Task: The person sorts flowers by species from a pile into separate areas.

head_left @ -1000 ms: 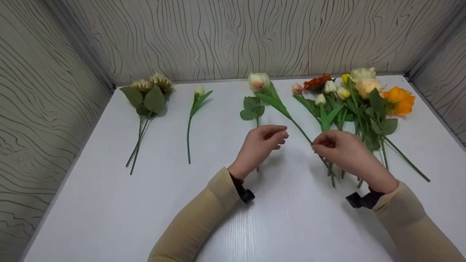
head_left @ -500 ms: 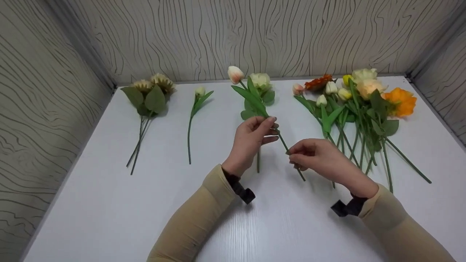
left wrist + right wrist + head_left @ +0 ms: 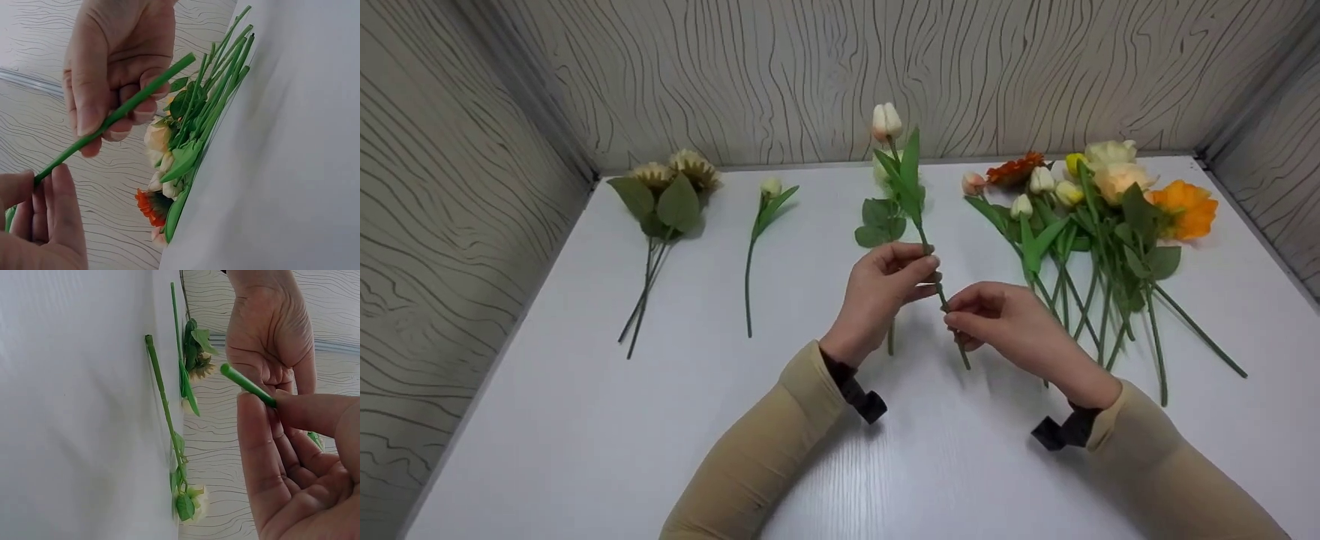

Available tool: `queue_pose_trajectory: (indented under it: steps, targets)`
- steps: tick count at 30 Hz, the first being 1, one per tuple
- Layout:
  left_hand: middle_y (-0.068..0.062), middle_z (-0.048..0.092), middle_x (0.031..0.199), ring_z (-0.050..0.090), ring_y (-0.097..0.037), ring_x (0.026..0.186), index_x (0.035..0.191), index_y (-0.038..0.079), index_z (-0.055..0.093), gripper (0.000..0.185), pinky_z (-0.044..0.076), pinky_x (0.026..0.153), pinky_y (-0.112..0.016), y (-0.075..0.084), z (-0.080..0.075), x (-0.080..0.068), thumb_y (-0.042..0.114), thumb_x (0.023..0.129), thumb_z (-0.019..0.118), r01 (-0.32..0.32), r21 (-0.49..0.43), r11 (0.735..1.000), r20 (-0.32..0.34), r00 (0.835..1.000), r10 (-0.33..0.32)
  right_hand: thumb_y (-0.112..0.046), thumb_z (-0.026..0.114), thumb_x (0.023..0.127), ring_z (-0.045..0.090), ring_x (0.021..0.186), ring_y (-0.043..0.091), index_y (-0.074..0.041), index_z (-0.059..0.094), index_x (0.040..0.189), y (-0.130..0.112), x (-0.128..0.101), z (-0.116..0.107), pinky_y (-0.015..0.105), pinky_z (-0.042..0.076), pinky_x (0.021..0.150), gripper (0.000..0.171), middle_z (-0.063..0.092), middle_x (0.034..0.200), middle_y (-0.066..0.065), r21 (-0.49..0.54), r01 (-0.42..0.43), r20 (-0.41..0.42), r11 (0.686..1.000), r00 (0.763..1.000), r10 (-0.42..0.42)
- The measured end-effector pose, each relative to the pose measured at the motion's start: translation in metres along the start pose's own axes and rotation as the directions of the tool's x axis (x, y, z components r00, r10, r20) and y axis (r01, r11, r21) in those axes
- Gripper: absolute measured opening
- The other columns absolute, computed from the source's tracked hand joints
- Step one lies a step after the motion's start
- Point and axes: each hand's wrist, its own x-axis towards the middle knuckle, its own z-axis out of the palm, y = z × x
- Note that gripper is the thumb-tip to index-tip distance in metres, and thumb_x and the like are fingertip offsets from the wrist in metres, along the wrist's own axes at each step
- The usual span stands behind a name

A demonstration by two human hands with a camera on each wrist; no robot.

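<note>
A white-and-pink tulip with green leaves is held up over the middle of the table, its bloom at the top. My left hand pinches its stem just below the leaves. Lower down, my right hand pinches the same stem near its cut end. The left wrist view shows the green stem running between both sets of fingers. Behind the tulip lies a pale rose, its bloom mostly hidden; its stem also shows in the right wrist view.
Two cream blooms with broad leaves lie at the far left. A single white tulip lies beside them. On the right is a mixed pile with an orange flower and several others. A patterned wall stands behind the table.
The right hand has brought the tulip leftward from beside the pile. My left hand has taken hold of its stem, and the bloom has swung upright.
</note>
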Motion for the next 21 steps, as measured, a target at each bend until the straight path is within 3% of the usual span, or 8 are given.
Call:
queue_pose_trajectory:
  steps: [5, 8, 10, 12, 14, 16, 19, 21]
  targets:
    - [-0.017, 0.069, 0.113, 0.068, -0.035, 0.104, 0.118, 0.003, 0.069, 0.023, 0.059, 0.088, -0.038, 0.023, -0.027, 0.003, 0.015, 0.098, 0.072, -0.026, 0.170, 0.985, -0.016, 0.999, 0.029, -0.031, 0.069, 0.100, 0.071, 0.087, 0.033, -0.005, 0.071, 0.120, 0.000, 0.001, -0.004, 0.034, 0.061, 0.075, 0.033, 0.070, 0.102, 0.020, -0.013, 0.034, -0.020, 0.999, 0.999, -0.034]
    - [-0.014, 0.069, 0.110, 0.068, -0.031, 0.101, 0.116, 0.006, 0.072, 0.020, 0.059, 0.088, -0.039, 0.042, -0.057, 0.008, 0.017, 0.099, 0.072, -0.035, 0.375, 0.926, -0.036, 0.998, 0.052, -0.030, 0.067, 0.102, 0.069, 0.089, 0.037, -0.005, 0.071, 0.120, -0.001, 0.000, -0.007, 0.035, 0.061, 0.076, 0.031, 0.069, 0.103, 0.021, -0.010, 0.042, -0.027, 0.999, 0.999, -0.042]
    - [-0.011, 0.070, 0.107, 0.068, -0.027, 0.097, 0.115, 0.008, 0.073, 0.018, 0.059, 0.085, -0.039, 0.055, -0.079, 0.010, 0.017, 0.099, 0.071, -0.037, 0.559, 0.828, -0.062, 0.994, 0.086, -0.028, 0.066, 0.102, 0.069, 0.091, 0.039, -0.004, 0.071, 0.119, -0.001, 0.000, -0.009, 0.035, 0.061, 0.076, 0.030, 0.069, 0.103, 0.021, -0.010, 0.046, -0.023, 0.999, 0.999, -0.046]
    - [-0.008, 0.071, 0.104, 0.067, -0.022, 0.092, 0.114, 0.008, 0.075, 0.017, 0.057, 0.081, -0.038, 0.065, -0.101, 0.013, 0.017, 0.100, 0.070, -0.023, 0.729, 0.685, -0.090, 0.988, 0.129, -0.028, 0.066, 0.103, 0.068, 0.092, 0.039, -0.004, 0.071, 0.118, -0.001, -0.001, -0.009, 0.035, 0.061, 0.076, 0.029, 0.069, 0.103, 0.021, -0.012, 0.047, -0.016, 0.999, 0.999, -0.048]
    - [-0.006, 0.070, 0.102, 0.065, -0.019, 0.089, 0.112, 0.008, 0.076, 0.016, 0.055, 0.077, -0.036, 0.070, -0.120, 0.016, 0.015, 0.100, 0.069, 0.004, 0.855, 0.518, -0.108, 0.980, 0.170, -0.027, 0.066, 0.103, 0.068, 0.092, 0.039, -0.005, 0.072, 0.117, -0.001, -0.001, -0.009, 0.035, 0.061, 0.076, 0.028, 0.069, 0.102, 0.021, -0.015, 0.050, -0.011, 0.999, 0.999, -0.050]
    - [-0.008, 0.070, 0.102, 0.064, -0.021, 0.089, 0.111, 0.005, 0.077, 0.016, 0.053, 0.076, -0.037, 0.070, -0.136, 0.019, 0.014, 0.100, 0.069, 0.041, 0.919, 0.393, -0.121, 0.976, 0.180, -0.027, 0.066, 0.103, 0.068, 0.091, 0.039, -0.005, 0.072, 0.116, -0.002, 0.000, -0.009, 0.034, 0.061, 0.075, 0.026, 0.069, 0.101, 0.020, -0.020, 0.054, -0.012, 0.998, 0.998, -0.055]
    - [-0.012, 0.071, 0.105, 0.065, -0.025, 0.093, 0.111, 0.002, 0.076, 0.017, 0.054, 0.079, -0.040, 0.064, -0.152, 0.023, 0.010, 0.100, 0.067, 0.087, 0.954, 0.287, -0.130, 0.982, 0.138, -0.026, 0.066, 0.103, 0.068, 0.090, 0.039, -0.005, 0.073, 0.115, -0.001, 0.000, -0.007, 0.034, 0.061, 0.075, 0.025, 0.069, 0.100, 0.020, -0.025, 0.060, -0.011, 0.998, 0.998, -0.061]
    - [-0.014, 0.071, 0.107, 0.066, -0.028, 0.096, 0.112, 0.000, 0.076, 0.018, 0.054, 0.082, -0.042, 0.057, -0.159, 0.027, 0.009, 0.100, 0.066, 0.113, 0.961, 0.254, -0.143, 0.985, 0.102, -0.026, 0.066, 0.103, 0.068, 0.089, 0.039, -0.005, 0.073, 0.114, -0.001, 0.000, -0.006, 0.033, 0.061, 0.075, 0.025, 0.069, 0.100, 0.020, -0.024, 0.062, -0.008, 0.998, 0.998, -0.062]
